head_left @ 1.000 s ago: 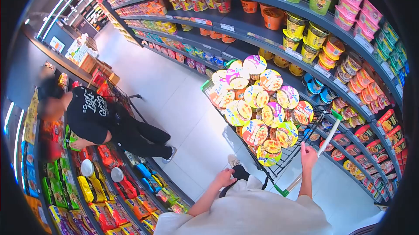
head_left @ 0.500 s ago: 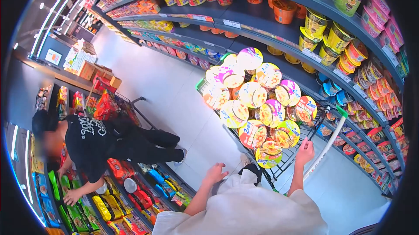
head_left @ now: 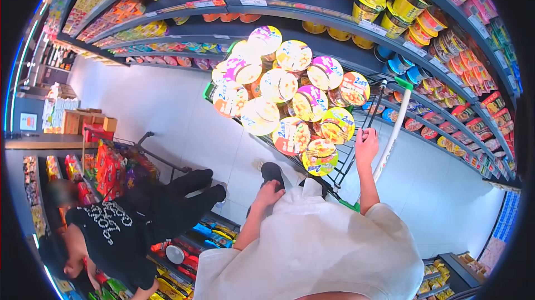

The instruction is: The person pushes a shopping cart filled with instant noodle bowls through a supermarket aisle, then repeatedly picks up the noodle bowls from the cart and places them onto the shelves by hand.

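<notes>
A wire shopping cart [head_left: 344,161] with green corners and a pale handle bar stands in front of me, heaped with several round noodle bowls [head_left: 293,135] with colourful lids. My right hand [head_left: 366,145] is at the cart's near side, fingers curled over or beside the wire rim; whether it grips anything is too small to tell. My left hand [head_left: 269,193] hangs near my leg, left of the cart, with its fingers loosely bent and no object visible in it.
Shelves of cup noodles [head_left: 390,7] curve along the far side and right. At the lower left a person in black [head_left: 111,227] leans over shelves of packets, near another loaded cart [head_left: 120,169]. Cardboard boxes [head_left: 78,121] stand beyond on the left.
My view has turned, so the cart and bowls appear further left and higher. The person in black now appears lower. My left hand's fingers look more bent than before.
</notes>
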`<state>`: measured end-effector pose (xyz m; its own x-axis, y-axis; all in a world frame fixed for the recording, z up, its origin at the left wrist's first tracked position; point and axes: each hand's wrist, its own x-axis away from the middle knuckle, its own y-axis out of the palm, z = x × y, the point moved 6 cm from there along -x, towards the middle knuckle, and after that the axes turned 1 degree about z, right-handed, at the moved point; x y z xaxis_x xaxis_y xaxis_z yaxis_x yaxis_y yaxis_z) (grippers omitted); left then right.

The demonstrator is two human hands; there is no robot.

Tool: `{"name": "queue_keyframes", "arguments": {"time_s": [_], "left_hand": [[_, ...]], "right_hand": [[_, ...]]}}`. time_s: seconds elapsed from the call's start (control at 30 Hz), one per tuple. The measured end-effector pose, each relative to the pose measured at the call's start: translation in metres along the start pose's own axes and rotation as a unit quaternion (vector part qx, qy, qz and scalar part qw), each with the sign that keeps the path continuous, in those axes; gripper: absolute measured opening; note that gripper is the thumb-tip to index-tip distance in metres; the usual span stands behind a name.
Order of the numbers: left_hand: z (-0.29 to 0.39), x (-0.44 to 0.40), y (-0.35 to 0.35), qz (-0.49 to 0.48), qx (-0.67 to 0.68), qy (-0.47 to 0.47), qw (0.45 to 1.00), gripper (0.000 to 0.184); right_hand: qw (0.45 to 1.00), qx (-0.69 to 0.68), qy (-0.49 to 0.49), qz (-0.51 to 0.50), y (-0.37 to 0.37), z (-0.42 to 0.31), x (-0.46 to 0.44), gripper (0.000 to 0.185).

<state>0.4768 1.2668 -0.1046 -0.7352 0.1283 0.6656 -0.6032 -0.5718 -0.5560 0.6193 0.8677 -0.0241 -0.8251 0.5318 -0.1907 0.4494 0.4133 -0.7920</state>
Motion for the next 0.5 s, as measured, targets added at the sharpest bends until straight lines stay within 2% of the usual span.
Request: {"name": "queue_keyframes", "arguments": {"time_s": [0.1, 0.13, 0.23, 0.33, 0.5], "left_hand": [[-0.010, -0.016, -0.042, -0.014, -0.019, 0.028, 0.999, 0.049], [-0.017, -0.023, -0.054, -0.020, -0.023, 0.040, 0.999, 0.049], [-0.034, -0.044, -0.096, -0.013, -0.034, 0.060, 0.998, 0.049], [-0.055, -0.063, -0.137, 0.006, -0.051, 0.033, 0.998, 0.050], [-0.086, -0.070, -0.196, 0.026, -0.048, 0.016, 0.998, 0.054]], "right_hand": [[0.998, 0.020, -0.035, 0.049, 0.002, -0.038, 0.009, 0.022], [0.999, 0.031, 0.007, 0.007, 0.015, -0.037, 0.016, 0.029], [0.998, 0.068, -0.015, 0.009, 0.059, -0.042, 0.046, 0.032], [0.996, 0.015, 0.055, -0.071, 0.076, -0.045, 0.045, 0.035], [0.998, 0.031, 0.011, -0.051, 0.095, -0.068, 0.047, 0.031]]}}
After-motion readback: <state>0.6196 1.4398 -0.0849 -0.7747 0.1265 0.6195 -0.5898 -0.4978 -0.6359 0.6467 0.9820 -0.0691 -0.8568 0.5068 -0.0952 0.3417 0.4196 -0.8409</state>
